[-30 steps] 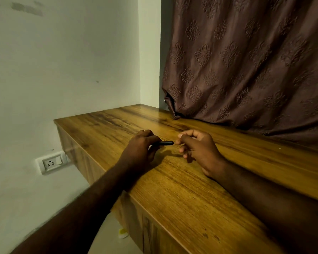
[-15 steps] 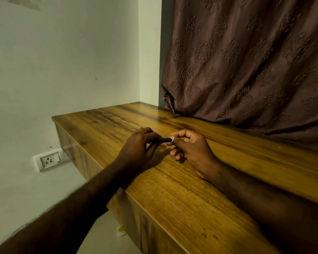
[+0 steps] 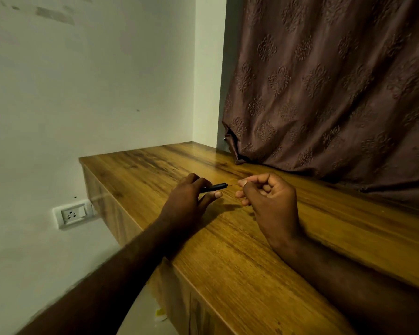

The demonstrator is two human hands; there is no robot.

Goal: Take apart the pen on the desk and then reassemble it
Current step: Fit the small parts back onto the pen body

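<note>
Left hand (image 3: 189, 201) grips the black pen barrel (image 3: 214, 187) just above the desk (image 3: 228, 262), open end pointing to 3 o'clock. Right hand (image 3: 269, 197) pinches a thin refill (image 3: 233, 185), fingers narrowly closed. Judged step: refill passing through the barrel mouth; whether entering or leaving cannot be told. Next move calls for straight, steady travel.
</note>
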